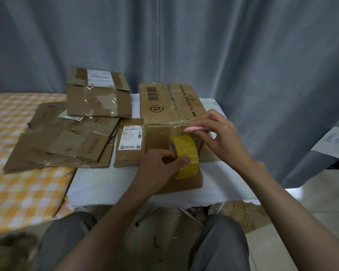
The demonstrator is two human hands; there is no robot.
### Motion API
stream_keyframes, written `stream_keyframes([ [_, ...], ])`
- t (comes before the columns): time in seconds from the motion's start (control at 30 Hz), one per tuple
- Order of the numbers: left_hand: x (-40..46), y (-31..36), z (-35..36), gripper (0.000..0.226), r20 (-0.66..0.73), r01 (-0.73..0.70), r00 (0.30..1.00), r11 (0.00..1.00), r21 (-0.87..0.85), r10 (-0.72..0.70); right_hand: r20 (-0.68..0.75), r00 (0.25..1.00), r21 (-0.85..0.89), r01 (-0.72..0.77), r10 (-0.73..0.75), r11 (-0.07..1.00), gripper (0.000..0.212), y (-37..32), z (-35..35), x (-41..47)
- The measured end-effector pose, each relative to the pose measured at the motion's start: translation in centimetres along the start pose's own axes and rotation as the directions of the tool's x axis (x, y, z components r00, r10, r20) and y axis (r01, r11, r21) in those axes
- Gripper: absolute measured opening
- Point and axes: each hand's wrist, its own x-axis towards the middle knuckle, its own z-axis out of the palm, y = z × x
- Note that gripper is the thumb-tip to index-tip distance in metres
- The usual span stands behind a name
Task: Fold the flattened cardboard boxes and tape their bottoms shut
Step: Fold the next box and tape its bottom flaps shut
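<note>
Tape (186,155) is the matter in hand: your left hand (160,165) grips the yellow roll, fingers and thumb curled round its rim, and holds it against the near face of the folded box (164,106) on the white-covered worktop (106,182). Your right hand (221,133) pinches a small pink cutter (193,129) at the box's top near edge, its other fingers loosely spread. The strip looks run over the seam and ready to be cut, though the clear tape itself is hard to make out. Keep the roll pulled taut, bring the blade across close to the roll, and keep your left fingers out of its path. Then press the loose end flat onto the side so the bottom flaps stay closed.

More flattened boxes (67,141) lie stacked to the left, partly on a yellow-checked cloth (24,192). On the folded box you can read a barcode, a circled "X2" and a line of Chinese print too small to make out. White shipping labels sit on a smaller box (128,143) beside it and on the far box (98,94); their text is unreadable. A paper sign (335,142) at the right carries handwriting, cut off.
</note>
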Motion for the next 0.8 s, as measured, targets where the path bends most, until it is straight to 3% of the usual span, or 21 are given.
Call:
stream_keyframes([
  [0.8, 0.19, 0.77, -0.88, 0.022, 0.032, 0.027, 0.999, 0.996, -0.083, -0.024, 0.086, 0.996, -0.09, 0.027, -0.02, 0.996, 0.023, -0.07, -0.35, 0.67],
])
